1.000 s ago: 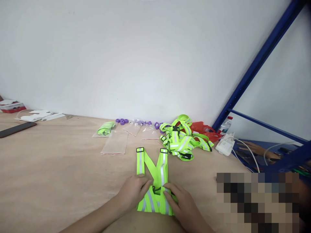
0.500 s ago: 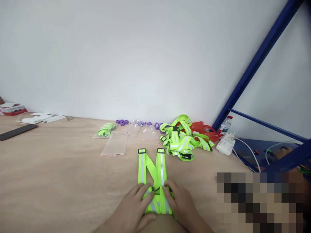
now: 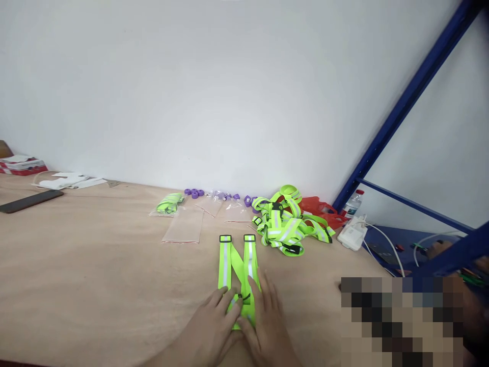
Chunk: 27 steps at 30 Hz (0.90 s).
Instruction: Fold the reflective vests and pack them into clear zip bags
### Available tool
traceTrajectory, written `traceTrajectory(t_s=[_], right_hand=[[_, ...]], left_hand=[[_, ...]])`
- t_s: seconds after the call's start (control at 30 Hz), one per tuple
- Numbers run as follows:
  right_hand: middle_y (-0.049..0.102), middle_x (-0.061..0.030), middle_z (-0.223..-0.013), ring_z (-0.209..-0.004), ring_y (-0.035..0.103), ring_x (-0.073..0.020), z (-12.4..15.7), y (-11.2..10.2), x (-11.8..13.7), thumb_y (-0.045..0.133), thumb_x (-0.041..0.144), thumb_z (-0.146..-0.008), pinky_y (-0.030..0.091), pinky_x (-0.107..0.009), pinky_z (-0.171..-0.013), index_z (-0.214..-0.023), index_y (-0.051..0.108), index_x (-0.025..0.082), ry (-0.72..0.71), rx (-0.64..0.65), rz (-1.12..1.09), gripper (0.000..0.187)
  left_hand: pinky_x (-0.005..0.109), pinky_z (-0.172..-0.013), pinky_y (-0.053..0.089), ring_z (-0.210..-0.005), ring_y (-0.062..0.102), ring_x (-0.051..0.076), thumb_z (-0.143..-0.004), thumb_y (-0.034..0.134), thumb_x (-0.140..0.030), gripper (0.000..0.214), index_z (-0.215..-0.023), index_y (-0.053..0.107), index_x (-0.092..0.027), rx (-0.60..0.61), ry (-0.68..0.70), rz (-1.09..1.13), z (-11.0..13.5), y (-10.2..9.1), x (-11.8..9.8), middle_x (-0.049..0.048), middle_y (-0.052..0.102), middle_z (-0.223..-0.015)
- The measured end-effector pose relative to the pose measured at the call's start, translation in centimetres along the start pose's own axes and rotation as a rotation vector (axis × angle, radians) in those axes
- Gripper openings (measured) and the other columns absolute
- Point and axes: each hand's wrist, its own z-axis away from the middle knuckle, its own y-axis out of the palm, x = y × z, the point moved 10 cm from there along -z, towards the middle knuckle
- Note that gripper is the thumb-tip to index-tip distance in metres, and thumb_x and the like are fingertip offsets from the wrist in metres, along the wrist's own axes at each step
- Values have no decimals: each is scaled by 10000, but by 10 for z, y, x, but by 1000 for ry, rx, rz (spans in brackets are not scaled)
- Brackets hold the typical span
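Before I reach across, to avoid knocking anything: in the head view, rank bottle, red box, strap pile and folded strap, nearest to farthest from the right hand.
1. Folded strap: partly under the right hand.
2. Strap pile: ahead, slightly right.
3. Bottle: ahead, farther right.
4. Red box: far back left.

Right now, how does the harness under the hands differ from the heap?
The harness is laid out neatly; the heap is tangled. The left hand and right hand touch the harness, neither the heap. The harness lies near; the heap, farther back. Both are lime with silvery stripes.
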Motion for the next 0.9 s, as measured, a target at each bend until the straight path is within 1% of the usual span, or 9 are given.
traceTrajectory(t_s=[0.13,0.23,0.3,0.37,0.47,0.53,0.6,0.67,0.9], right_hand=[[341,-193,-1615,-1449,373,-437,19,21,16,529,539,-949,473,-601,-1048,-1629,116,189,-112,112,8,870],[352,-208,-1598,-1412,414,-471,45,43,9,613,538,-900,497,-635,-1016,-1635,72,191,-129,173,20,976],[340,-212,-1597,-1407,411,-479,59,49,-2,650,483,-885,495,-646,-1018,-1634,70,192,-103,171,-8,991],[352,-187,-1595,-1419,417,-431,66,45,-15,600,349,-925,491,-597,-1054,-1630,129,202,-66,190,-92,860],[432,-83,-1574,-1415,473,-259,62,27,-32,421,129,-956,471,-405,-1121,-1576,348,258,4,338,-306,638],[478,-61,-1550,-1407,488,-208,53,7,-43,395,106,-950,431,-362,-1150,-1522,456,260,93,408,-418,596],[515,-69,-1524,-1395,503,-214,43,-9,-52,456,127,-921,419,-374,-1159,-1470,531,251,181,439,-474,568],[555,-81,-1490,-1371,529,-239,36,-14,-59,531,143,-871,417,-408,-1160,-1438,570,253,254,483,-494,578],[586,-129,-1454,-1349,530,-313,24,-1,-62,761,255,-752,395,-459,-1163,-1378,633,243,275,645,-499,639]], left_hand=[[500,-1132,431,-1368,465,367,-992,567,-368,494,-1430,496,-150,24,12,20,-1,0,0,147,497,-1500],[505,-1146,415,-1369,467,363,-994,574,-378,486,-1423,506,-160,14,6,21,-1,-3,-2,137,510,-1490],[511,-1124,439,-1357,480,369,-986,590,-376,477,-1411,515,-174,5,-10,26,-1,-5,-1,131,520,-1481],[509,-1094,470,-1339,499,372,-981,598,-378,465,-1395,527,-179,-4,-29,30,0,-5,0,130,528,-1471],[506,-1095,471,-1330,509,367,-974,610,-380,476,-1387,527,-160,-17,-19,22,0,-7,0,146,531,-1464],[508,-1099,468,-1325,514,363,-976,608,-380,489,-1394,518,-143,-7,-5,7,0,-8,-1,160,533,-1458],[511,-1088,479,-1310,528,361,-974,609,-391,492,-1390,520,-143,5,-2,-2,0,-7,-1,163,537,-1452],[513,-1074,492,-1296,539,359,-968,617,-403,493,-1385,524,-159,2,-6,4,0,-7,0,153,545,-1445],[523,-1068,498,-1297,539,368,-968,611,-420,500,-1391,517,-170,1,-12,-1,0,-7,0,147,541,-1450]])
